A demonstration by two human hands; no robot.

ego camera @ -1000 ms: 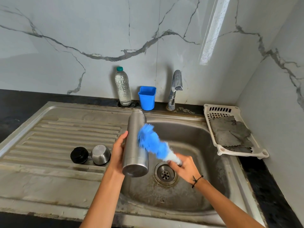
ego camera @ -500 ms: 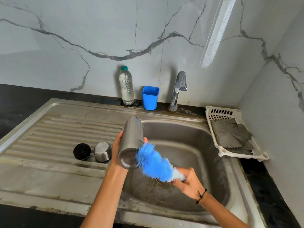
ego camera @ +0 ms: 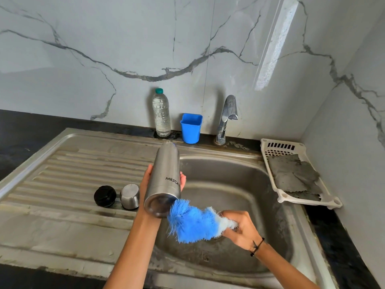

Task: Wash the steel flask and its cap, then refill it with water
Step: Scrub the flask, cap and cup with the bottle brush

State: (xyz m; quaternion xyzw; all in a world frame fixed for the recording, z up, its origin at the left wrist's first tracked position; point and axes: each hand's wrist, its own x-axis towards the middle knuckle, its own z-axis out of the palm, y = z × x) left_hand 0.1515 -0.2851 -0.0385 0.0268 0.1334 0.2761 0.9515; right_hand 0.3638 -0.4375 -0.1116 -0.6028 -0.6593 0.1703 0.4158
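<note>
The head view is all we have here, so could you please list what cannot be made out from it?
- Steel flask: its far end points away from the camera, so the mouth is hidden.
- Brush: its handle is covered by the right hand.
- Drain: hidden behind the brush.
- Left hand: most of its fingers are behind the flask.

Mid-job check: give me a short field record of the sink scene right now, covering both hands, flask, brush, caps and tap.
left hand: grip round the steel flask, base toward camera
right hand: grips the blue bottle brush
brush: bristle tip at the flask's base rim
caps: black cap and steel cap on the drainboard
tap: no water visible
</note>
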